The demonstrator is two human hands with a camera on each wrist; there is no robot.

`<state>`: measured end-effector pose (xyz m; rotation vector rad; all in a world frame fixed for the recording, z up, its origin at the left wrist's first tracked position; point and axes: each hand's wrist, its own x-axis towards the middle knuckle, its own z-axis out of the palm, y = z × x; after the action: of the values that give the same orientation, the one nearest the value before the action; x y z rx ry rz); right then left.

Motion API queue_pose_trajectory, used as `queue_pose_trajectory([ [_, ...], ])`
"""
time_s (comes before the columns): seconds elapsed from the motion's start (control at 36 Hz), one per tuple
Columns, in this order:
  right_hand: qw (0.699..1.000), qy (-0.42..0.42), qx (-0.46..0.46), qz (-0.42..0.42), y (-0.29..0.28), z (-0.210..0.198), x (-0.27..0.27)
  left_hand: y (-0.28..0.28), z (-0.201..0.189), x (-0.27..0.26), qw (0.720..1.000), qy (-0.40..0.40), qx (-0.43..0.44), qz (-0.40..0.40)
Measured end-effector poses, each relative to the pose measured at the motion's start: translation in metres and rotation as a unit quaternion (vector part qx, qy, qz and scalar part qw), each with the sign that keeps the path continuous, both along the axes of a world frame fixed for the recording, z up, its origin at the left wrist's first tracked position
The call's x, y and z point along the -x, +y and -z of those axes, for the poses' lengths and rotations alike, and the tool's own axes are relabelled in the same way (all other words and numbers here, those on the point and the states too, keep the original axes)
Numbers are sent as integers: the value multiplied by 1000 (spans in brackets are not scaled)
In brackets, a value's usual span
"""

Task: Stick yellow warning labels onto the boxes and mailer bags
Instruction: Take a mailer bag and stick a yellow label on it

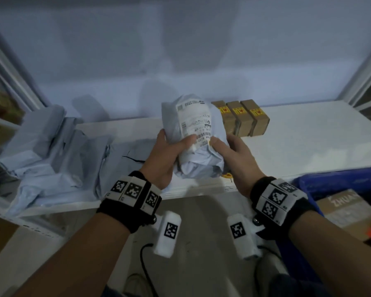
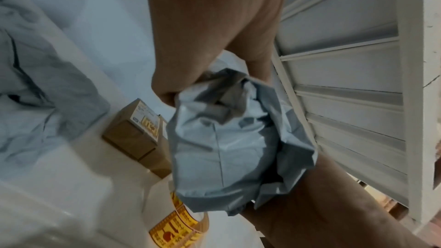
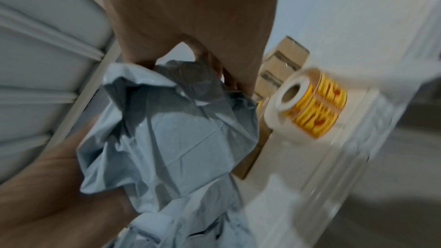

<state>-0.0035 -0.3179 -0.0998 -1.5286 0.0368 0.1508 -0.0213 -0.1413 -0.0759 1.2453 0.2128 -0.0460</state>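
We hold the grey mailer bag [image 1: 198,144] off the white table [image 1: 308,142], its shipping label [image 1: 194,123] facing up; left hand [image 1: 165,155] and right hand [image 1: 237,155] curl round its sides, thumbs pressing on top; label roll [image 3: 312,105] just beneath; three labelled boxes [image 1: 241,117] behind; more mailer bags [image 1: 49,151] piled left.

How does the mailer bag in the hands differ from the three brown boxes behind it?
The mailer bag is soft, crumpled grey plastic held up by the left hand and right hand; the brown boxes are rigid cardboard standing on the white shelf. The boxes show yellow labels; the bag's visible face shows only a white shipping label.
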Motion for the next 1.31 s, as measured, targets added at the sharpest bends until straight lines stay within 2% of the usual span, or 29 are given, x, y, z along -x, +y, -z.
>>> queue_pose_trajectory([
  [0.06, 999, -9, 38, 11, -10, 2, 1, -6, 2, 2, 999, 3, 33, 30],
  [0.11, 997, -18, 80, 15, -13, 6, 3, -9, 2, 3, 999, 10, 39, 21],
  [0.22, 990, -47, 132, -1, -7, 14, 8, -14, 5, 3, 999, 14, -34, -8],
  [0.39, 988, -38, 147, -9, 3, 17, 10, -7, 16, -4, 991, 47, -120, -34],
  [0.53, 988, -48, 148, -17, 15, 17, 6, 1, 17, -5, 988, 51, -139, -45],
  [0.72, 982, -69, 167, -45, 34, 13, 0, 13, 21, -7, 988, 52, -120, -85],
  [0.94, 981, -41, 186, -43, 47, 5, -2, 19, 24, -13, 989, 54, -87, -102],
  [1.14, 983, -47, 175, -40, 49, 0, 0, 20, 23, -14, 985, 71, -118, -99],
  [1.31, 985, -53, 157, -57, 42, -5, 4, 18, 27, -16, 987, 71, -87, -118],
])
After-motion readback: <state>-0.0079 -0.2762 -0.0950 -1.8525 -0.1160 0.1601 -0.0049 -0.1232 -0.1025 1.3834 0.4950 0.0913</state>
